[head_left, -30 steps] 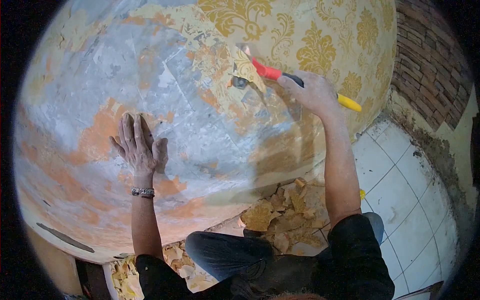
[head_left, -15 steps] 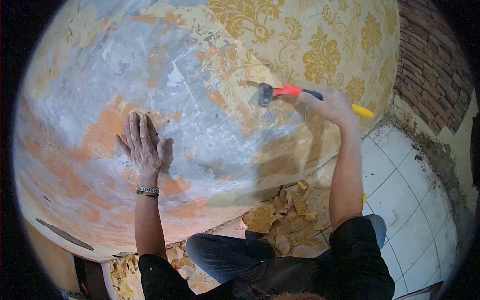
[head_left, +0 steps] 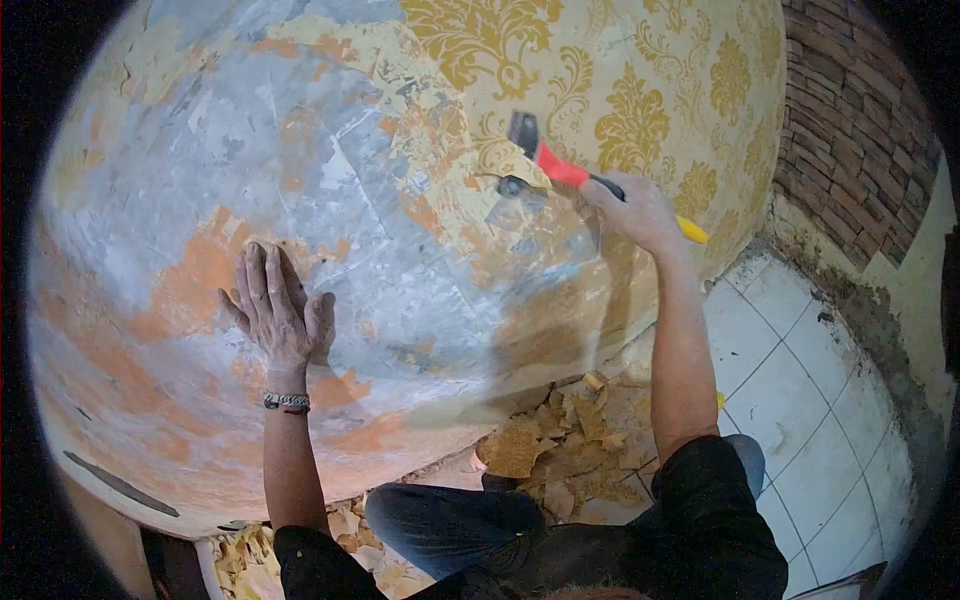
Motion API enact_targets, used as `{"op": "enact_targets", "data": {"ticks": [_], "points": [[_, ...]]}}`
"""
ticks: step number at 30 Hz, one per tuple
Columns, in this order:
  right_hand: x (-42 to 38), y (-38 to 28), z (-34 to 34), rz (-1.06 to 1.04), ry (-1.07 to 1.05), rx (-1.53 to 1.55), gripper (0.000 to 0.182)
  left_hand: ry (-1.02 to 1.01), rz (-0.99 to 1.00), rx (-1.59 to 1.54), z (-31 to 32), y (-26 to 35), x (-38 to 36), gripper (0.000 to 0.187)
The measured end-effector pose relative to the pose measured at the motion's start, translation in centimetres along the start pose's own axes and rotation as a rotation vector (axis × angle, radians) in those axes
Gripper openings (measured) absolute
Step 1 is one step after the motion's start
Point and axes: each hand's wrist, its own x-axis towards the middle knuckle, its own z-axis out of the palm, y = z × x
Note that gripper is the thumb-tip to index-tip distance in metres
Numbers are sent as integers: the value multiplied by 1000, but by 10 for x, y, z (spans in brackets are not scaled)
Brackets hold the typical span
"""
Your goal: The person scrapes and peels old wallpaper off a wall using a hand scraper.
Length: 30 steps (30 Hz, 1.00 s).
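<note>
My right hand (head_left: 640, 212) is wrapped round the handle of a scraper (head_left: 563, 170) with red, black and yellow parts. Its wide dark head points up and left over the edge of the gold-patterned wallpaper (head_left: 632, 115). A shadow lies apart from the head, below it, so the tool appears to be off the surface. My left hand (head_left: 272, 305), dusty and with a bracelet at the wrist, rests flat on the stripped wall (head_left: 380, 290), fingers stretched out and thumb apart. Grey, orange and cream patches show on that bare area.
Torn wallpaper scraps (head_left: 575, 435) are heaped at the foot of the wall, with more scraps (head_left: 245, 560) at lower left. White floor tiles (head_left: 790, 400) lie on the right. Brick-patterned covering (head_left: 850, 130) is on the adjoining wall. My bent knee (head_left: 450, 525) is close to the heap.
My right hand has swung the scraper's head upward, from near level on the stripped edge to a tilt over the wallpaper. My left hand stays flat on the wall; the view has shifted slightly.
</note>
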Motion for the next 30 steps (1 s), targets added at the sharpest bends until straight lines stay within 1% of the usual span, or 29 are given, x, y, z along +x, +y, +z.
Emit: {"op": "enact_targets", "data": {"ticks": [2,3,6,7,9,10,11,12,13,15,16,18,19,21,22,24,25,27,28,30], "points": [[8,-32,4,69,100,-5,57,1,1,-8,0,1,0,68],[13,-41,5,70,99,-5,57,4,-2,-14,-1,1,0,68],[26,-46,-4,10,109,10,55,13,15,-9,2,-2,-1,69],[25,-38,-10,-19,124,-35,54,15,15,-10,2,-1,-1,69],[29,-51,-20,-58,145,-76,52,13,7,5,1,1,1,69],[33,-60,-23,-51,94,-70,49,13,5,8,0,1,2,69],[33,-74,-26,-39,41,-62,46,4,-1,14,-1,3,3,69],[35,-94,-19,-84,127,-65,49,-10,0,16,-4,3,2,69],[33,-115,-13,-80,129,-62,49,-9,5,16,-4,2,1,69],[22,-148,-9,-185,-155,-246,50,-14,-11,-9,-2,0,-1,69],[14,-146,-5,-184,-147,-255,50,-4,-14,-15,-2,-2,-2,69],[0,-129,10,-364,-311,-299,52,35,-12,-109,0,-4,-4,69],[-9,-116,13,-360,-309,-307,52,41,-15,-116,0,-5,-4,69],[-31,-81,13,-209,-450,-203,46,45,-20,-128,-4,-5,-4,69],[-39,-55,17,-202,-457,-205,46,38,-21,-135,-3,-4,-5,69],[-51,-3,38,-225,-323,123,46,60,-6,-123,-1,-4,-3,69],[-60,9,54,-222,-328,124,46,55,-6,-124,-2,-3,-3,69],[-86,25,88,-12,-173,298,45,10,-4,-79,-1,-2,-4,69],[-96,26,106,-14,-176,299,45,8,-6,-76,0,-1,-3,69],[-116,16,148,111,-63,592,37,-16,-5,-26,0,0,-3,69]]}}
